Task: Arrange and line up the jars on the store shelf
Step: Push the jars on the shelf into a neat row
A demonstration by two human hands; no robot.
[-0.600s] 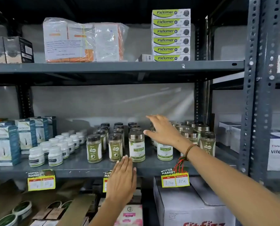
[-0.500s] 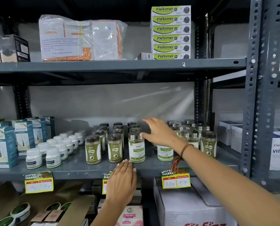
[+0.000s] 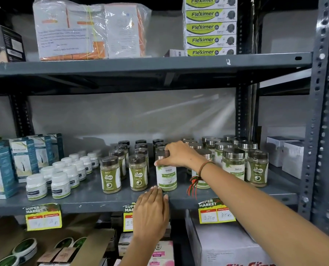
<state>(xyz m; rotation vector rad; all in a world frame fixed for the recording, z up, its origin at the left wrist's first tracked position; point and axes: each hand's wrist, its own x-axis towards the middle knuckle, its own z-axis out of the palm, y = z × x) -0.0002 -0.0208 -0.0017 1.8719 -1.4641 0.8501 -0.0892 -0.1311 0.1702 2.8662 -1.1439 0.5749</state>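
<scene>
Grey metal shelving unit (image 3: 152,65), perforated uprights at right. Middle shelf (image 3: 86,196) carries the stock under work.

Top shelf: plastic-wrapped bundle of white and orange boxes (image 3: 90,31) at left of centre; stack of green Fleximer boxes (image 3: 210,27) to its right.

Below the middle shelf, right: large white carton (image 3: 225,244). Yellow price tags (image 3: 216,213) hang on the shelf's front edge.

Middle shelf, left end: teal boxes (image 3: 23,160), upright. Just beside them, small white bottles (image 3: 61,184) in rows running front to back.

Centre: dark-lidded jars of green powder (image 3: 110,174) in columns, front two standing side by side, apart from each other. Right: silver-lidded jars (image 3: 233,164), clustered close, some touching; one dark-lidded jar (image 3: 257,169) sits at the cluster's right front.

Right hand (image 3: 179,155) reaches in from the right, wrist with a red and green thread band. Fingers curl over the lid and shoulder of a white-labelled jar (image 3: 166,178), thumb on its left side: closed grip on the jar. Jar is upright at the shelf front, between the dark-lidded columns and the silver-lidded cluster; whether its base rests on the shelf cannot be told.

Left hand (image 3: 151,214) lies palm-down, fingers straight and held together, holding nothing. Fingertips (image 3: 156,189) rest on the shelf's front edge, just in front of the gripped jar's base.
</scene>
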